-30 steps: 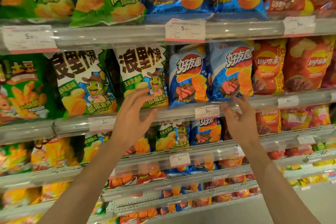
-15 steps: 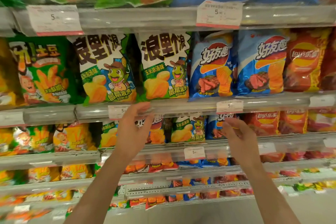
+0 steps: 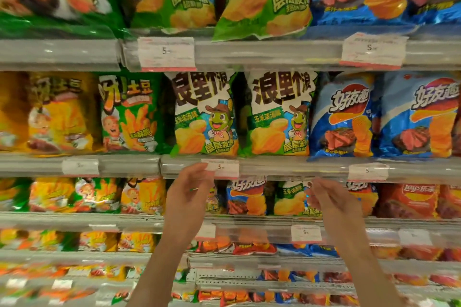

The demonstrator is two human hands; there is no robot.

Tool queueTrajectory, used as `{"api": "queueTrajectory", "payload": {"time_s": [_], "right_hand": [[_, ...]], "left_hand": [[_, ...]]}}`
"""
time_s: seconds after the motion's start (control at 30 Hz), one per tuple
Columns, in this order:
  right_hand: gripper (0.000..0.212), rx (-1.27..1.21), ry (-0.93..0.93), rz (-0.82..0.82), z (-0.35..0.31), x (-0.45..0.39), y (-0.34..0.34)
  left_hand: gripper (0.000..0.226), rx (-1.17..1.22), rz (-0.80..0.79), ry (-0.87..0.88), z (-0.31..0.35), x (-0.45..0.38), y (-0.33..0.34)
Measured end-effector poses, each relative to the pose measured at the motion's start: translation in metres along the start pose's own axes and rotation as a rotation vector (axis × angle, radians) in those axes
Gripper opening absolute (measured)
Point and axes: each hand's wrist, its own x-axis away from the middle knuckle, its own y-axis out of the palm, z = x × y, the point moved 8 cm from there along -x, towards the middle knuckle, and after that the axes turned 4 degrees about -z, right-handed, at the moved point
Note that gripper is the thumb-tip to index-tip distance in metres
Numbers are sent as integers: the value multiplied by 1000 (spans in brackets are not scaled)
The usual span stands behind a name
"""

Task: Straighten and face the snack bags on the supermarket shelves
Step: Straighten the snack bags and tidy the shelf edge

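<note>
A person's two bare hands hang in front of a supermarket snack aisle, neither holding anything. The left hand [image 3: 187,197] sits at about 7 o'clock from frame centre, fingers loosely curled, its fingertips close to a price tag [image 3: 220,168] on the shelf rail [image 3: 287,166]; contact cannot be told. The right hand [image 3: 331,203], at 4 o'clock, is likewise loosely curled in front of a lower-shelf corn snack bag [image 3: 290,198]. Just above the rail stand two green-and-white frog-mascot bags [image 3: 204,114], upright and label-forward, with blue chip bags [image 3: 344,117] at their 3 o'clock. The lower row behind the hands looks less even, so it appears to be the next to face. Done well, each hand would take a bag by its side edges, draw it to the shelf lip and square the label outward, without crushing the chips or knocking the tags.
</note>
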Motion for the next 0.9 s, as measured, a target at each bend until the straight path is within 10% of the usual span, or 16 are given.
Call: {"api": "queueTrajectory", "payload": {"time_s": [0.9], "right_hand": [[15, 61, 20, -136, -79, 82, 307]], "left_hand": [[19, 110, 53, -56, -40, -41, -293]]}}
